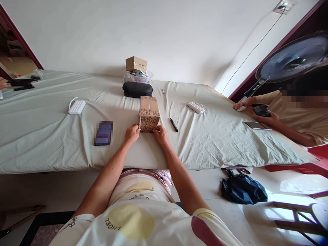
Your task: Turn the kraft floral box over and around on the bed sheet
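Observation:
A brown cardboard box (149, 111) with black line drawings on its top and near side stands on the cloth in front of me. The fingers of my left hand (132, 134) are closed at its lower left near edge. At the opposite lower corner, my right hand (162, 135) pinches the box. Just to the right of the box lies a black marker pen (174, 124). A phone (103, 133) rests on the cloth left of my left hand.
Behind the box are a black hard case (137, 89) and a clear plastic tub (147, 78) under a small carton (136, 64). White corded blocks (77, 107) (196, 107) lie on both sides. At right, a person holds a dark object (261, 110) near a fan (294, 61).

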Demonstrator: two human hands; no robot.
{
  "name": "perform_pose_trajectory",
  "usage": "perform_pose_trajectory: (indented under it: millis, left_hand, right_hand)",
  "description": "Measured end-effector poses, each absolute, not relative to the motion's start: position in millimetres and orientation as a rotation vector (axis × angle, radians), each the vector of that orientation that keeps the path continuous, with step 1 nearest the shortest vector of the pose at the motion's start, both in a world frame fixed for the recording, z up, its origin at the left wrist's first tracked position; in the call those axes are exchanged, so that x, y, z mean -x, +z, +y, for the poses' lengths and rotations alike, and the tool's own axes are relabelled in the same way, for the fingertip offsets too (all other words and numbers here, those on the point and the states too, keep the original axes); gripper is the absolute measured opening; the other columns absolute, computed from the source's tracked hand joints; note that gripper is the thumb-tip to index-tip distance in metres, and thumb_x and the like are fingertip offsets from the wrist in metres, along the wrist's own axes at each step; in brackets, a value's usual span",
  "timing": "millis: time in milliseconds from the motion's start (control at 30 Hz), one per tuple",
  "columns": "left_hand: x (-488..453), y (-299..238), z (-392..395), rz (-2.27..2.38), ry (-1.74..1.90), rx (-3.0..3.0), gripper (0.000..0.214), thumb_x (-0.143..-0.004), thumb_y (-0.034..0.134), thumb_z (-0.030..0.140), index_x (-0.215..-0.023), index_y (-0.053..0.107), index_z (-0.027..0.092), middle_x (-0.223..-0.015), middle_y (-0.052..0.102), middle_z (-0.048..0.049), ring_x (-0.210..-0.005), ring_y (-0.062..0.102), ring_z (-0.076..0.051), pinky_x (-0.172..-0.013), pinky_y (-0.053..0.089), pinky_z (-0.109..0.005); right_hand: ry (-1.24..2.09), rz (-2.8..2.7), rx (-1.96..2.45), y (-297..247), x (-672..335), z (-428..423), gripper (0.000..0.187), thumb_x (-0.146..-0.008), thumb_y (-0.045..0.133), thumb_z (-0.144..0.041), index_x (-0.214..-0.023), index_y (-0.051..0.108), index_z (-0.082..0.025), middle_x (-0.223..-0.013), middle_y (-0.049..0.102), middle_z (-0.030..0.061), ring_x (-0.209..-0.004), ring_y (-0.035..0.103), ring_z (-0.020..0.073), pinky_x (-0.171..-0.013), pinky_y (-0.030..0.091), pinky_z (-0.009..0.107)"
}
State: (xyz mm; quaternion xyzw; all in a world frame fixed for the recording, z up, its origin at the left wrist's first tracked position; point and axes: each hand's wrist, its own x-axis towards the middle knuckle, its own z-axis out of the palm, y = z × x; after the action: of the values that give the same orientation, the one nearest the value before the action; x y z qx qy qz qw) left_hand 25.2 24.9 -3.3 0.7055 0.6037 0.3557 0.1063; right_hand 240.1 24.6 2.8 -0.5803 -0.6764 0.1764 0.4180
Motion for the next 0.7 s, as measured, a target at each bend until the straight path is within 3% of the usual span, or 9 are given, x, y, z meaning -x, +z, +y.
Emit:
perform_pose_trajectory:
  millis: [167, 367, 567, 700]
  left_hand:
    - [-24.9, -0.1, 23.4, 1.719, 1.144, -1.986, 0.018, -0.09, 0.055, 0.021, -0.073, 0.05, 0.022, -0.09, 0.067, -0.004, -0.086, 0.06, -0.019, -0.078, 0.045, -0.03]
    - [-26.1, 5.2, 21.3, 1.705, 1.183, -1.917, 0.024, -0.089, 0.055, 0.026, -0.068, 0.045, 0.022, -0.076, 0.062, -0.0001, -0.077, 0.056, -0.017, -0.075, 0.043, -0.027]
    - [-24.9, 7.7, 20.6, 1.693, 1.218, -1.858, 0.023, -0.088, 0.053, 0.03, -0.068, 0.045, 0.023, -0.07, 0.059, 0.0003, -0.073, 0.055, -0.017, -0.072, 0.042, -0.027]
    - [-25.9, 5.3, 19.9, 1.689, 1.199, -1.806, 0.022, -0.089, 0.053, 0.03, -0.068, 0.048, 0.022, -0.069, 0.059, 0.0004, -0.071, 0.057, -0.017, -0.071, 0.042, -0.028]
  right_hand:
    - [0.499, -1.625, 1.41, 6.4, -237.8, 20.5, 0.03, -0.089, 0.061, -0.042, -0.112, 0.062, -0.022, -0.101, 0.077, 0.0065, -0.089, 0.07, 0.0226, -0.084, 0.053, 0.037]
    - [0.519, -1.649, 1.357, 9.0, -235.7, 17.3, 0.056, -0.095, 0.054, -0.058, -0.134, 0.057, -0.019, -0.081, 0.074, 0.0023, -0.077, 0.069, 0.0214, -0.077, 0.052, 0.033]
    - [0.446, -1.565, 1.342, 30.5, -235.7, 3.8, 0.048, -0.095, 0.052, -0.058, -0.117, 0.066, -0.018, -0.09, 0.075, 0.0071, -0.083, 0.07, 0.0225, -0.08, 0.053, 0.035]
    - [0.243, -1.574, 1.268, 26.1, -254.4, -67.6, 0.04, -0.101, 0.044, -0.052, -0.102, 0.069, -0.021, -0.09, 0.074, 0.0078, -0.081, 0.068, 0.021, -0.076, 0.054, 0.034]
